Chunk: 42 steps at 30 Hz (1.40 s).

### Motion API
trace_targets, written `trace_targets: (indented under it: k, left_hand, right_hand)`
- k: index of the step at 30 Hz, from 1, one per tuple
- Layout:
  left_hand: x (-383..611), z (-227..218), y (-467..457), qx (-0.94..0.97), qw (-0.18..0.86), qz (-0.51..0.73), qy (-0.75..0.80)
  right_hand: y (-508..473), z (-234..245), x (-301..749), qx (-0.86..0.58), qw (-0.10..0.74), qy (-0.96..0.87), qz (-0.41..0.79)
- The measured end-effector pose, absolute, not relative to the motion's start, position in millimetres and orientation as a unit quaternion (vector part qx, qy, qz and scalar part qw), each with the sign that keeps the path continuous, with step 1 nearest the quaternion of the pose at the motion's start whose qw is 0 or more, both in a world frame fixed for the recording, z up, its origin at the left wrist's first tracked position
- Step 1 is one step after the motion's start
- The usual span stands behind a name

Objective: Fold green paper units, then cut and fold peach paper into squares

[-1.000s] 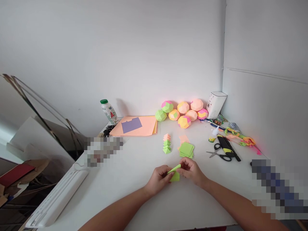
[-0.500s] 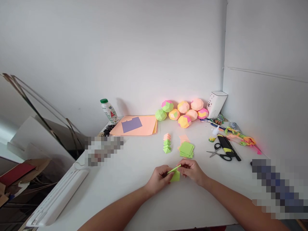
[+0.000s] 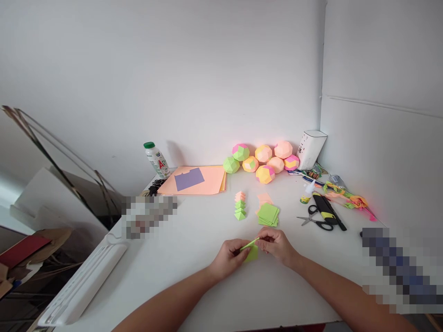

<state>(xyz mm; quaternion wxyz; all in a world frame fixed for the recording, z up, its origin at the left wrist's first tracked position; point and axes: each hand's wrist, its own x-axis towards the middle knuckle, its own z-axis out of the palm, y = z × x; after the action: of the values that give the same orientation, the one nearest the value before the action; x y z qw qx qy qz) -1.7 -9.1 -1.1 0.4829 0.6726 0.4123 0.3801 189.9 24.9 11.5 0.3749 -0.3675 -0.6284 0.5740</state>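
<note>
A small green paper square (image 3: 252,253), with a narrow raised edge along its top, is held between both hands low over the table. My left hand (image 3: 230,256) pinches its left side, thumb across the front. On the right, my right hand (image 3: 275,244) grips the upper right corner between thumb and fingertips. Just beyond the hands lies a stack of green paper squares (image 3: 268,215) with pink paper (image 3: 265,199) poking out behind. Left of it stands a row of folded green and pink paper pieces (image 3: 240,210).
Several faceted paper balls (image 3: 266,174) rest by the wall. Scissors (image 3: 313,219), a cutter (image 3: 325,208) and a glue bottle (image 3: 307,192) lie to the right. Pink sheets (image 3: 166,183) and a white bottle (image 3: 157,161) are back left; a white paper trimmer (image 3: 88,281) lines the left edge.
Both hands keep their hold on the green paper. The paper's raised edge has shifted very slightly to the left; everything else looks the same.
</note>
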Motion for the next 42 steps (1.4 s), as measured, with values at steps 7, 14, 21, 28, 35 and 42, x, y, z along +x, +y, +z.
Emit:
trace_targets:
  k: [7,14,21,28,35,42]
  left_hand:
    - [-3,-1,-10,0.667,0.504,0.373,0.403]
    - [-3,1,-10,0.651,0.530,0.368,0.400]
    - [-4,1,-10,0.615,0.572,0.349,0.416]
    - [-6,0,-7,0.584,0.596,0.346,0.428]
    - [-2,-1,-8,0.560,0.609,0.375,0.418]
    - [-2,-5,-5,0.531,0.621,0.401,0.414]
  right_hand:
    - [24,15,189,-0.363,0.380,-0.628,0.575]
    - [23,17,190,-0.358,0.370,-0.643,0.567]
    - [19,24,191,-0.346,0.376,-0.688,0.516]
    - [20,15,192,-0.344,0.373,-0.636,0.581]
    - [17,16,189,-0.367,0.334,-0.672,0.550]
    - [16,13,190,-0.382,0.341,-0.646,0.567]
